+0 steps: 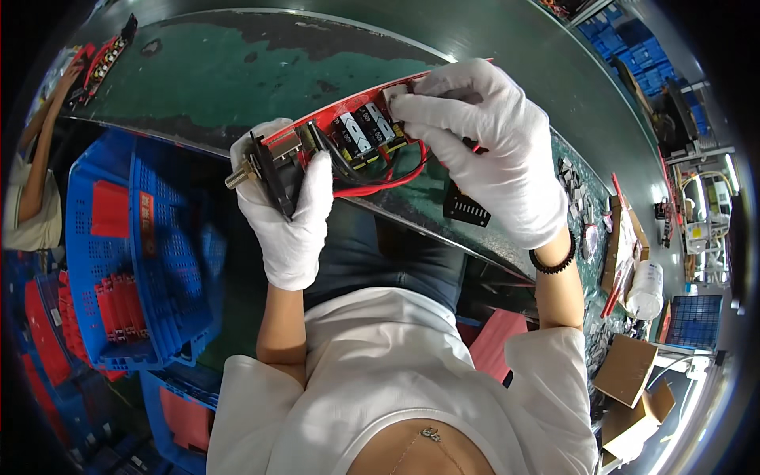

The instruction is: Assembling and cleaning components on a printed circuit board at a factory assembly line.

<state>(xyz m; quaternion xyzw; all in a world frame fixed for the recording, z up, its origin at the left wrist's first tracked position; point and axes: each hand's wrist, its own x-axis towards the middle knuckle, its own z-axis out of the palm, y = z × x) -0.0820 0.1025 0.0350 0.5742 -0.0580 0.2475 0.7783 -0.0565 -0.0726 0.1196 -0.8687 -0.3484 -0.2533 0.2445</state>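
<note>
Stretching from left hand point(286, 229) to right hand point(507, 150) — red electronic unit point(358, 136)

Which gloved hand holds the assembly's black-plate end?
The left hand, gripping beside the black plate; the right hand is toward the opposite end.

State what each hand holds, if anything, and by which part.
The white-gloved left hand holds a long red electronic assembly by its black-plated end; the white-gloved right hand touches its other end, grip unclear.
</note>
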